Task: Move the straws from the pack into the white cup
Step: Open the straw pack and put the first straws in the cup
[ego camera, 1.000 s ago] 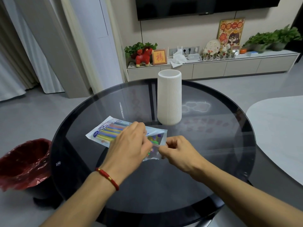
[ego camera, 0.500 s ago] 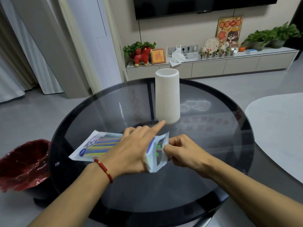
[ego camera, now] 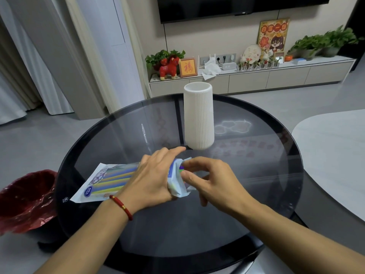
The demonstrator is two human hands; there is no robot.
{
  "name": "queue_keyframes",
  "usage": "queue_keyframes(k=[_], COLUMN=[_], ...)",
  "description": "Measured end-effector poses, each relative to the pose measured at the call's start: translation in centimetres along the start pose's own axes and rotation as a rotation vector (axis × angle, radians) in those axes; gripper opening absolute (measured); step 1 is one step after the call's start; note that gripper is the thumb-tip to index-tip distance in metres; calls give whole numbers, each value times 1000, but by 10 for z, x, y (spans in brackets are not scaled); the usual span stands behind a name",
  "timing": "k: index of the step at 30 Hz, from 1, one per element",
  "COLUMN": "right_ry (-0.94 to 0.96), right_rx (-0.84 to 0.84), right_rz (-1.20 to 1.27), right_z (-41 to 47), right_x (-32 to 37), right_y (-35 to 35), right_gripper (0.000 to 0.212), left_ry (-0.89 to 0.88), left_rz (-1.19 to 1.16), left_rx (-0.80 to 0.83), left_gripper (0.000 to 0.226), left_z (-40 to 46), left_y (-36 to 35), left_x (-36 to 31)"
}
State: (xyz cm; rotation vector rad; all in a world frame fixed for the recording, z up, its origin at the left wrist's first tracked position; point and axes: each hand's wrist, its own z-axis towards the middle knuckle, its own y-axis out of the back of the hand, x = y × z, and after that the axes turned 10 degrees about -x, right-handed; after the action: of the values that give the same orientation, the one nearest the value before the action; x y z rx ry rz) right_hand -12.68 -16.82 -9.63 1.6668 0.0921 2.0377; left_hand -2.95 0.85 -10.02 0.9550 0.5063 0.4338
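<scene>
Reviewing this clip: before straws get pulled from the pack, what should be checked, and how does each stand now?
1. Pack held by left hand: ok.
2. Right hand at the pack's open end: ok.
3. Fingers actually pinching a straw: cannot tell.
4. Cup upright, mouth unobstructed: ok.
5. Cup beyond the hands on the table, path bare: ok.
6. Straws out of the pack: not ok, all inside.
</scene>
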Motion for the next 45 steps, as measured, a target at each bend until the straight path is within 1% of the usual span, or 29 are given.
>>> queue_keyframes(k=[2,4,6,9,10,13,17,20,22,23,26,28,30,31,33,35,36,39,42,44,45], right_ry=[-81,-146,-153,-103,-106,-122,-190,-270,-317,-305,-188,-161,-155,-149,-147,-159,-176,-246,-346,-410,-437], right_rx=[27,78,101,-18,-53,-97,-127,-105,-75,-75,-177,-202,-193,-181,-148,-136,-152,-240,-310,-308,-279], right_rz=[110,191,208,117,101,105,153,263,336,332,209,186,219,243,280,296,318,457,669,788,837], right_z=[2,4,5,4,5,11,20,17,14,13,17,20,21,20,18,19,21,26,29,28,26], right_x=[-3,-6,-9,-14,-15,-19,-31,-35,-34,-34,-37,-42,-41,-39,-35,-34,-35,-40,-41,-40,-38], right_y=[-1,1,1,-5,-6,1,30,37,28,22,15,20,24,25,23,22,24,39,52,52,47], right_gripper=[14,16,19,9,10,7,4,11,25,27,7,7,4,4,6,8,9,10,8,19,31], left_ry=[-15,-5,0,-34,-45,-40,36,56,41,36,35,42,86,124,165,154,157,203,218,210,201], left_rz=[15,5,-11,2,19,83,134,142,139,136,153,178,157,114,28,44,78,153,193,213,226], left_rx=[6,7,24,43,46,62,91,103,129,144,181,203,242,248,184,121,134,222,265,267,248], left_gripper=[94,95,97,98,98,99,102,101,100,99,96,98,101,97,77,58,51,43,33,30,28], left_z=[-1,-1,-1,-3,-4,-4,-5,-7,-6,-5,-5,-6,-8,-7,-5,-2,-1,-3,-3,-2,0], left_y=[-2,-1,2,1,-1,-3,2,2,0,-1,-3,-1,2,2,-1,-5,-7,-9,-10,-12,-12], left_x=[-2,-1,-1,-10,-14,-11,9,11,6,4,1,2,0,-3,-10,-12,-11,-2,-2,-7,-10])
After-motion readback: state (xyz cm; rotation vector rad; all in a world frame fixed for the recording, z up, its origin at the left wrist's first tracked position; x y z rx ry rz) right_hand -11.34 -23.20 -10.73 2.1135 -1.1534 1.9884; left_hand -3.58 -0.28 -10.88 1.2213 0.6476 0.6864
